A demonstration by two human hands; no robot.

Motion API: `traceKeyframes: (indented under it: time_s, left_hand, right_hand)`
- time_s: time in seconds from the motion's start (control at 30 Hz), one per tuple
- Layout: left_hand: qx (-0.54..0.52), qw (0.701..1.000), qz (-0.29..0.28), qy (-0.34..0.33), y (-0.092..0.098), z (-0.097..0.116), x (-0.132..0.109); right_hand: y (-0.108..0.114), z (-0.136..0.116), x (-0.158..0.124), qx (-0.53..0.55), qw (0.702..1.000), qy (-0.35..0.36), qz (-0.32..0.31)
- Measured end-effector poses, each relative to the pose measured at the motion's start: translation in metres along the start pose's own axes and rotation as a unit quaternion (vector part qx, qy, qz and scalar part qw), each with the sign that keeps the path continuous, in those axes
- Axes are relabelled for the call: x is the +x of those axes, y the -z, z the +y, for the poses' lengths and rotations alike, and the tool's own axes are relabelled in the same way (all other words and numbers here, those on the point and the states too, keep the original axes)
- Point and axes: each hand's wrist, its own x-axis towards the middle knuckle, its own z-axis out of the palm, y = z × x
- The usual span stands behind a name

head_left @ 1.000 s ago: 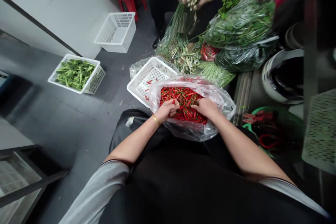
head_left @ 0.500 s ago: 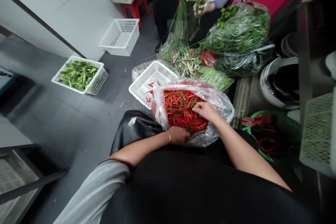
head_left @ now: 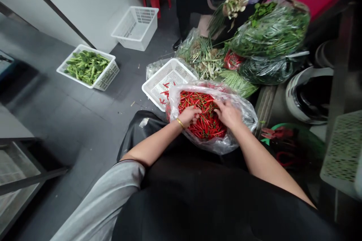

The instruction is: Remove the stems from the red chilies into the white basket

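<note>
A clear plastic bag (head_left: 243,105) full of red chillies (head_left: 202,101) rests on my lap. My left hand (head_left: 190,116), with a gold bracelet at the wrist, is inside the bag with its fingers curled among the chillies. My right hand (head_left: 229,114) lies on the chillies beside it, fingers bent down into the pile. Whether either hand grips a chilli is hidden by the fingers. Just beyond the bag stands a white plastic basket (head_left: 158,83) with a few red chillies in it.
A white basket of green vegetables (head_left: 87,67) and an empty white basket (head_left: 136,27) stand on the grey floor. Another person's hand (head_left: 233,5) holds spring onions opposite me. Bags of greens (head_left: 268,32) and a green tub (head_left: 291,139) lie to the right.
My left hand was below the bag's near edge half a second ago; it is back inside among the chillies. My right hand stayed on the pile. The view shifted slightly.
</note>
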Motion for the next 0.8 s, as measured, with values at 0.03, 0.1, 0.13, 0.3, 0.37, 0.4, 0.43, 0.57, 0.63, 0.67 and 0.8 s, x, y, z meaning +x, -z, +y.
traceKeyframes:
  time_s: [0.03, 0.1, 0.13, 0.3, 0.37, 0.4, 0.43, 0.57, 0.63, 0.67, 0.8]
  left_hand:
    - [-0.022, 0.999, 0.027, 0.000, 0.007, 0.001, 0.001]
    - [-0.043, 0.998, 0.054, -0.010, 0.018, 0.003, 0.003]
    - [-0.042, 0.997, 0.056, -0.019, 0.021, 0.004, 0.003]
    - [-0.006, 0.995, 0.029, -0.098, 0.016, 0.010, 0.004]
    - [-0.002, 0.992, 0.034, -0.118, 0.010, 0.010, 0.004]
    - [-0.004, 0.992, 0.039, -0.118, 0.008, 0.010, 0.004]
    - [-0.009, 0.992, 0.042, -0.116, 0.007, 0.009, 0.003]
    - [-0.022, 0.993, 0.049, -0.110, 0.016, 0.004, 0.001]
    - [-0.010, 0.993, 0.051, -0.110, 0.022, 0.003, 0.001]
    - [0.000, 0.993, 0.049, -0.111, 0.024, 0.004, 0.002]
    - [0.026, 0.986, 0.019, -0.163, 0.013, 0.012, 0.012]
  right_hand:
    - [-0.005, 0.004, 0.004, -0.018, 1.000, -0.001, -0.025]
    - [-0.009, 0.010, 0.013, -0.023, 0.999, -0.005, -0.035]
    - [-0.008, 0.013, 0.016, -0.008, 1.000, -0.004, -0.018]
    - [0.005, 0.027, 0.022, 0.156, 0.985, 0.029, 0.065]
    - [0.002, 0.025, 0.021, 0.137, 0.989, 0.028, 0.041]
    - [-0.002, 0.022, 0.020, 0.104, 0.994, 0.026, 0.020]
    - [-0.007, 0.018, 0.020, 0.067, 0.997, 0.025, -0.002]
    - [-0.019, 0.014, 0.021, 0.032, 0.999, 0.024, -0.036]
    - [-0.010, 0.021, 0.022, 0.112, 0.993, 0.034, -0.013]
    - [-0.003, 0.024, 0.022, 0.166, 0.985, 0.037, 0.006]
    - [0.032, 0.022, 0.016, 0.362, 0.929, 0.031, 0.068]
